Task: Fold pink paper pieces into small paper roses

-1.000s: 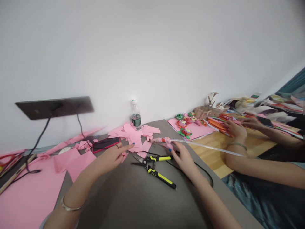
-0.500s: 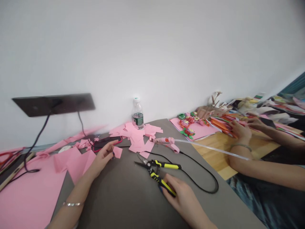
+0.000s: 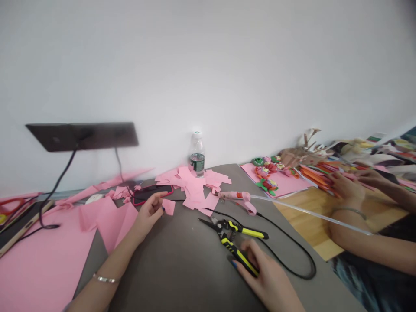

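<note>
My left hand pinches a small pink paper square above the grey table. My right hand lies over the near handle of the black-and-yellow cutters, fingers curled on it; the cutters rest on the table. Beyond them lies a pink glue gun with a long clear glue stick and a black cord. A heap of pink paper squares sits behind my left hand.
A water bottle stands by the wall. A red-cased phone lies left of the heap. Large pink sheets cover the left. Another person's hands work at orange strips on the right, near paper flowers.
My right hand left the glue gun, dropped to the cutters' handle and has stayed there. My left hand picked a pink square from the heap and drew it back.
</note>
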The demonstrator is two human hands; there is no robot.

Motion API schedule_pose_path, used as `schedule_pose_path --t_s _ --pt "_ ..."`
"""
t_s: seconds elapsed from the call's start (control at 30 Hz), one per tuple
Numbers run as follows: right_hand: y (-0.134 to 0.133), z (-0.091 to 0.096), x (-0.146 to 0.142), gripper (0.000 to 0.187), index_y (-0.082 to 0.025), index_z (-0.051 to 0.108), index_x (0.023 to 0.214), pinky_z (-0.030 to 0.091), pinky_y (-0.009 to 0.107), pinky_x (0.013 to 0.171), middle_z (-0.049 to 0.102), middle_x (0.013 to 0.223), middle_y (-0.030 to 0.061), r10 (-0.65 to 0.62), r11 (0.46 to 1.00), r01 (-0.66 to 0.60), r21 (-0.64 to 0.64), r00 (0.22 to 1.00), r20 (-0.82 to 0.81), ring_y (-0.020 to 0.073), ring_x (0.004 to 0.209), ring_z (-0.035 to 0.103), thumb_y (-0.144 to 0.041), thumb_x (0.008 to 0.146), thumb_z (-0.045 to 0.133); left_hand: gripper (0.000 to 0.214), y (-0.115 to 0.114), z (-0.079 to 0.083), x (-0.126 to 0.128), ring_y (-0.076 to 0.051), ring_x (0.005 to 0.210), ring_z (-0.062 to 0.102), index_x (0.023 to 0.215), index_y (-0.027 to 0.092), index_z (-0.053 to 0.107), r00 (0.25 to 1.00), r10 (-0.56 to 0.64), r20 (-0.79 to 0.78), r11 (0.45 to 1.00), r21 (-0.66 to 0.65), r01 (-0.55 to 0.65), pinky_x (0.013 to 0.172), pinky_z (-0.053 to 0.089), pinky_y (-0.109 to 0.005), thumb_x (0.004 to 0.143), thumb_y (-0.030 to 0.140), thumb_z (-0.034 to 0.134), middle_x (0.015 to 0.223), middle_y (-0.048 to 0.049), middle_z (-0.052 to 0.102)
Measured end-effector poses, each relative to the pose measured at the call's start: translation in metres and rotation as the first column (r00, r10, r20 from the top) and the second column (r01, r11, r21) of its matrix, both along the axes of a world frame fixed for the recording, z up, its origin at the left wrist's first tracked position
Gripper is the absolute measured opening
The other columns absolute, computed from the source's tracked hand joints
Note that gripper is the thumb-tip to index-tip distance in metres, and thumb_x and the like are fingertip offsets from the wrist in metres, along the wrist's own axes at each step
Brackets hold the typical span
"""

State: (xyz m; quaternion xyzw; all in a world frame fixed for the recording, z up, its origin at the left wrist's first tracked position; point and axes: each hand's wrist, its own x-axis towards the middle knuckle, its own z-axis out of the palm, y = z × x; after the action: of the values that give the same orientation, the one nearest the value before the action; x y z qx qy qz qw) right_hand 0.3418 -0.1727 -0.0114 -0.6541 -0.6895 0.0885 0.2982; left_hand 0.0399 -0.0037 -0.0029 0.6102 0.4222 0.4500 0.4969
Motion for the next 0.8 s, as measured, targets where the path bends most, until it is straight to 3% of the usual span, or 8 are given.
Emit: schedule_pose_path --t_s 0.1,0.23,0.3,0.47,0.67,0.8 --pt "0.009 0.025 -0.014 0.018 -0.027 0.043 0.082 0.037 0.023 0.044 0.044 0.056 -0.0067 -0.038 0.995 0.046 0.089 0.995 -0.095 0.0142 0.043 0.044 -0.037 0.084 0.058 0.043 0.001 -0.003 0.000 -0.012 0.068 0.046 0.119 0.020 0.056 0.998 0.055 0.037 0.998 0.021 -0.056 0.063 0.040 -0.023 0.077 0.022 0.059 0.076 0.0042 0.044" --pt "0.053 0.054 -0.060 0.022 -0.025 0.041 0.073 0.033 0.024 0.047 0.039 0.058 -0.0046 0.100 0.990 -0.071 0.119 0.962 -0.255 0.0133 0.049 0.040 -0.033 0.093 0.045 0.034 0.001 -0.004 -0.002 -0.013 0.069 0.050 0.112 0.019 0.055 0.999 0.041 -0.002 0.998 0.042 -0.041 0.066 0.041 -0.025 0.079 0.026 0.059 0.075 0.0034 0.049" --pt "0.085 0.050 -0.093 0.023 -0.024 0.042 0.072 0.030 0.024 0.047 0.036 0.056 -0.0052 0.184 0.976 -0.128 0.175 0.917 -0.355 0.0125 0.049 0.038 -0.032 0.093 0.042 0.030 0.000 -0.004 -0.002 -0.012 0.066 0.050 0.106 0.020 0.053 0.997 0.073 -0.011 0.997 0.034 -0.072 0.064 0.040 -0.024 0.079 0.029 0.060 0.072 0.0042 0.049" --pt "0.148 0.014 -0.150 0.024 -0.022 0.042 0.071 0.031 0.023 0.050 0.044 0.060 -0.0039 0.345 0.928 -0.230 0.295 0.830 -0.438 0.0111 0.051 0.041 -0.031 0.093 0.044 0.025 -0.001 -0.007 -0.002 -0.013 0.065 0.052 0.089 0.022 0.047 0.984 0.179 0.015 0.983 0.028 -0.179 0.062 0.041 -0.023 0.073 0.031 0.064 0.071 0.0051 0.049" --pt "0.158 0.004 -0.157 0.029 -0.023 0.036 0.067 0.029 0.022 0.051 0.042 0.061 -0.0057 0.448 0.892 -0.367 0.262 0.793 -0.413 0.0102 0.052 0.037 -0.030 0.082 0.060 0.023 -0.002 -0.011 -0.006 -0.014 0.066 0.054 0.087 0.022 0.050 0.984 0.180 -0.016 0.984 0.017 -0.179 0.062 0.044 -0.024 0.071 0.028 0.065 0.071 0.0040 0.051" --pt "0.160 0.006 -0.156 0.024 -0.023 0.036 0.069 0.028 0.023 0.052 0.037 0.062 -0.0066 0.424 0.905 -0.376 0.197 0.771 -0.475 0.0104 0.054 0.036 -0.025 0.084 0.055 0.021 -0.003 -0.009 -0.005 -0.014 0.070 0.057 0.090 0.021 0.053 0.981 0.192 -0.012 0.981 0.041 -0.191 0.065 0.047 -0.025 0.072 0.027 0.064 0.074 0.0029 0.054"
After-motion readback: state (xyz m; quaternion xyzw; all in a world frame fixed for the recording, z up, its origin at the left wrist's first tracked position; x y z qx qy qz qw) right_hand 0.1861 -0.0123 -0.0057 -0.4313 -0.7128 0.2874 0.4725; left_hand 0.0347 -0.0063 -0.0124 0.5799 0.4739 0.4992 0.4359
